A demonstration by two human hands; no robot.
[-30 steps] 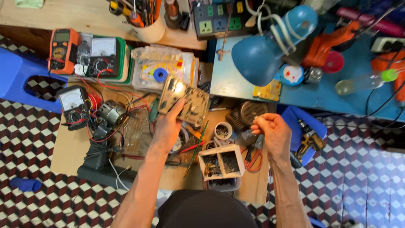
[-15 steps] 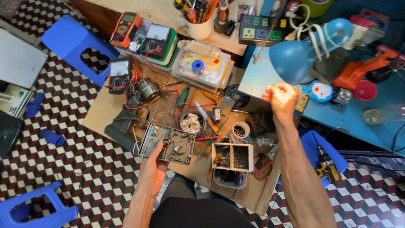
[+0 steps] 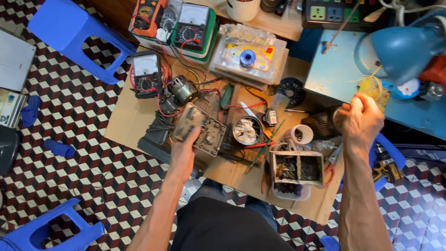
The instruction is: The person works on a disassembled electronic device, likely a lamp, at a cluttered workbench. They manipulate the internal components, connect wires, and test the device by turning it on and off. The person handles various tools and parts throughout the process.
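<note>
A person's left hand grips a grey metal plate by its near edge, fingers wrapped beneath, holding it over the cluttered cardboard sheet just nearer than the small motor. Right of the plate sit a round tin and an open burnt box. Farther right, the right hand is closed in a fist below the blue lamp; whatever it pinches cannot be made out.

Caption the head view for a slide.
Left hand holds a grey metal plate over a cluttered board; right hand raised, closed.
</note>
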